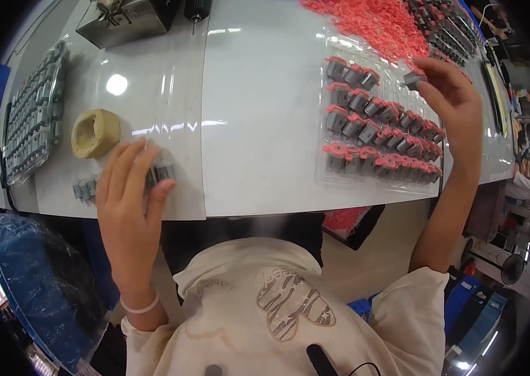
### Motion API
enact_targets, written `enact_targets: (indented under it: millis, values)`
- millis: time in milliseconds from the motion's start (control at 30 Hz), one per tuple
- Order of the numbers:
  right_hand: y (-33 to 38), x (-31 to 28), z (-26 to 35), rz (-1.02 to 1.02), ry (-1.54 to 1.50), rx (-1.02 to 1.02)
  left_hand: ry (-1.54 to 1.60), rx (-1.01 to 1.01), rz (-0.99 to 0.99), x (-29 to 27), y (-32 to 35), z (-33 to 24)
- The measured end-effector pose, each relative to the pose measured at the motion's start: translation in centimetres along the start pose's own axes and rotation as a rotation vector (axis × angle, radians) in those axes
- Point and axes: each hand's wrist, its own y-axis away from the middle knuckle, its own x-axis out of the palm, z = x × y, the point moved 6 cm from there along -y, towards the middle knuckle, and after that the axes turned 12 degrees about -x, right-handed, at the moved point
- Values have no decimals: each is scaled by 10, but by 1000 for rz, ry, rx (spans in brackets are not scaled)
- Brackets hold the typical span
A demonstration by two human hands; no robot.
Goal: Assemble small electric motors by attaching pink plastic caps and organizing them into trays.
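My right hand is raised over the far right corner of a clear plastic tray. Its thumb and fingers pinch a small grey plastic part with a bit of red at its top. Rows of similar grey parts with red caps fill much of the tray, and some places in the far row are bare. At the left, my left hand rests over a short row of grey parts, fingers stretched out and thumb apart. The palm hides the middle of that row; whether the fingertips touch the parts is unclear.
A yellowish hollow block stands beyond my left hand. Farther left leans a tray of grey parts. A metal box and a black screwdriver-like tool are at the back. Loose red pieces are heaped behind the tray.
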Motion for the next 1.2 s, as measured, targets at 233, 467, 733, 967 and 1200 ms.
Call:
enact_targets:
  millis: [233,467,733,967,1200]
  values:
    - [-5,19,-45,282,21,156,82,11,8,7,-1,-1]
    - [1,28,-51,276,-6,223,34,203,-137,14,-3,-10]
    - [-11,20,-37,365,208,-61,439,156,-78,20,4,-19]
    - [-65,-44,-102,248,389,1,1297,-189,327,34,12,-27]
    - [-100,-22,-141,346,537,-126,1445,-418,501,47,24,-34]
